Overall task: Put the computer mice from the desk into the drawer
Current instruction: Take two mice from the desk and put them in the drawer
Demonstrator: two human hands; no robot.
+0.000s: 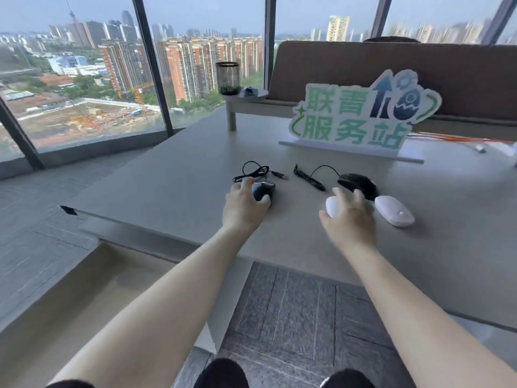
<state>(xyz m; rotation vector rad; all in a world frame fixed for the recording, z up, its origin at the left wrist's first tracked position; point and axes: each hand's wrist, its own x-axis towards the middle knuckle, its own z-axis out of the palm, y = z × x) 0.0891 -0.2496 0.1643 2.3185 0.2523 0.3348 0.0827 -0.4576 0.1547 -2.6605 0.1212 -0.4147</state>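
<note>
Left hand (246, 208) clamps the black mouse (263, 191) left of the sign (361, 121); right hand (349, 217) cups a white mouse (333, 207). Trailing cable (253, 170) may snag; drawer unseen.

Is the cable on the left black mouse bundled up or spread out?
Loosely coiled. The cable lies in a few loops on the desk behind the black mouse, plug end trailing right.

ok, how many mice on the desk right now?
4. Black corded mouse under the left hand; white mouse under the right hand; second black corded mouse just behind it; second white mouse furthest right. None seems hidden.
</note>
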